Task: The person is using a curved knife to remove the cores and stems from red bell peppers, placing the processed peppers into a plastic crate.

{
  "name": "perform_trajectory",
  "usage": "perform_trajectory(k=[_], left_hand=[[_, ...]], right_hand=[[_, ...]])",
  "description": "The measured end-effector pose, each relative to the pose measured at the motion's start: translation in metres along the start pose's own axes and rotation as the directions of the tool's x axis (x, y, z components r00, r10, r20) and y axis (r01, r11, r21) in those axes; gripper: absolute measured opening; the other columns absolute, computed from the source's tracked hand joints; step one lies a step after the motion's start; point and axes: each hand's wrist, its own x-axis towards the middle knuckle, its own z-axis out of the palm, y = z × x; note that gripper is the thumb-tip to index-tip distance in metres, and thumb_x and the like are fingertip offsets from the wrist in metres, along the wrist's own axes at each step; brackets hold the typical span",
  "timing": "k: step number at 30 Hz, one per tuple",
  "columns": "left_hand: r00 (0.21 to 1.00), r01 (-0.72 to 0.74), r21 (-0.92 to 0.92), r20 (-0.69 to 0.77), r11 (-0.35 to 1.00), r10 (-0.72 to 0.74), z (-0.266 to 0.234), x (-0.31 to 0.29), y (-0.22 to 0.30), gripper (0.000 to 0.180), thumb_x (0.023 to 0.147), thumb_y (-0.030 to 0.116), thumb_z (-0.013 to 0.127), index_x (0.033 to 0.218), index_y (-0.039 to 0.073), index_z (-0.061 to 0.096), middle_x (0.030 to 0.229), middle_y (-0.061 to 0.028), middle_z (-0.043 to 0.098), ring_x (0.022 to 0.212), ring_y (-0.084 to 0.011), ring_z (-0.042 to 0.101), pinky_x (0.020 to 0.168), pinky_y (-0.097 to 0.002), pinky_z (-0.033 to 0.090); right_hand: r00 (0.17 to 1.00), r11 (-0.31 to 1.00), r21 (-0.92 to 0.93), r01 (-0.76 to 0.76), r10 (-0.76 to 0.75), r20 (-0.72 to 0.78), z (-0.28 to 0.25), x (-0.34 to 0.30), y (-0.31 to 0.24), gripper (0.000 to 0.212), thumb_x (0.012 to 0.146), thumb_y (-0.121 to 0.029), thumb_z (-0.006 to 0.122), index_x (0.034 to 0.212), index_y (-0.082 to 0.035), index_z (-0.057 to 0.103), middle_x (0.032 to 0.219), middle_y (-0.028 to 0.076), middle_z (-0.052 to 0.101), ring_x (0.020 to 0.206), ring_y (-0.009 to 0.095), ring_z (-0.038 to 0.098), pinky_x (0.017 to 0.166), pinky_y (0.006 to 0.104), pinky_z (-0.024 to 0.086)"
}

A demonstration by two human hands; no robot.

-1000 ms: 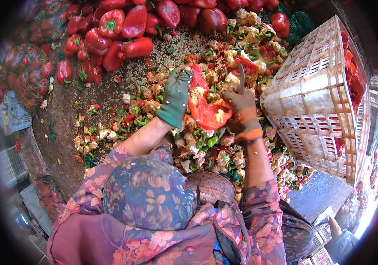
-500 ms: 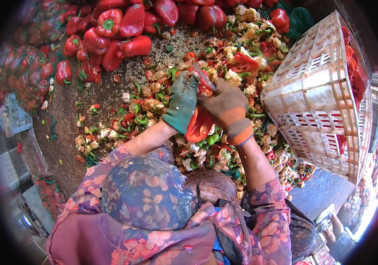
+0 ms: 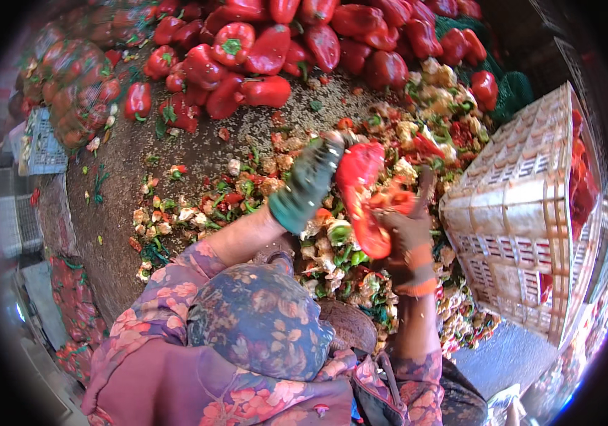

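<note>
A red bell pepper (image 3: pixel 361 174), cut open and showing its pale inside, is between my two gloved hands above a heap of pepper cores. My right hand (image 3: pixel 407 238), in a brown and orange glove, is closed on its lower right part. Motion blurs this hand, and no knife can be made out in it. Just left of the pepper is my left hand (image 3: pixel 305 186) in a green glove. Its fingers point up beside the pepper's top edge, too smeared to show whether they touch it.
Whole red peppers (image 3: pixel 268 53) are piled at the far side. Cut-out cores and stems (image 3: pixel 332 263) lie heaped under my hands. A tilted white plastic crate (image 3: pixel 510 192) with red peppers stands at right. Netted peppers (image 3: pixel 73 92) and a blue crate (image 3: pixel 45 145) are at left.
My hands have drawn apart, the right one moving right and down with the pepper. The pepper now lies opened out. A blade seen earlier by the right hand no longer shows. The view has shifted.
</note>
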Motion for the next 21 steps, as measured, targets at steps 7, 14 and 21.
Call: perform_trajectory(k=[7,14,21], left_hand=[[0.971,0.105,0.793,0.048,-0.600,0.234,-0.120,0.082,0.077,0.062,0.067,0.034,0.074,0.114,0.001,0.051,0.109,-0.0200,0.058,0.101,-0.0341,0.056,0.088,-0.0436,0.044],[0.969,0.121,0.816,-0.222,-0.566,-0.113,-0.105,0.114,0.065,0.065,0.061,0.040,0.074,0.111,0.005,0.053,0.111,-0.0207,0.061,0.102,-0.0296,0.061,0.086,-0.0419,0.048],[0.906,0.326,0.925,-0.364,-0.195,-0.216,-0.126,0.095,0.047,0.081,0.059,0.038,0.078,0.125,0.006,0.045,0.124,-0.0230,0.051,0.114,-0.0364,0.050,0.099,-0.0392,0.041]], right_hand=[[0.603,0.419,-0.755,0.504,-0.797,-0.039,-0.052,-0.065,-0.164,0.037,0.086,-0.007,0.052,0.122,-0.005,0.051,0.109,0.012,0.057,0.092,0.017,0.057,0.081,0.0339,0.048],[0.557,0.012,-0.947,0.321,-0.811,0.178,-0.058,-0.081,-0.213,0.032,0.085,-0.011,0.056,0.116,-0.006,0.052,0.092,0.007,0.059,0.072,0.009,0.052,0.059,0.0233,0.041],[0.946,0.916,-0.332,-0.226,0.288,0.150,0.029,0.000,-0.068,0.025,0.086,-0.016,0.059,0.108,-0.007,0.052,0.078,0.003,0.059,0.057,0.006,0.051,0.044,0.0169,0.039]])
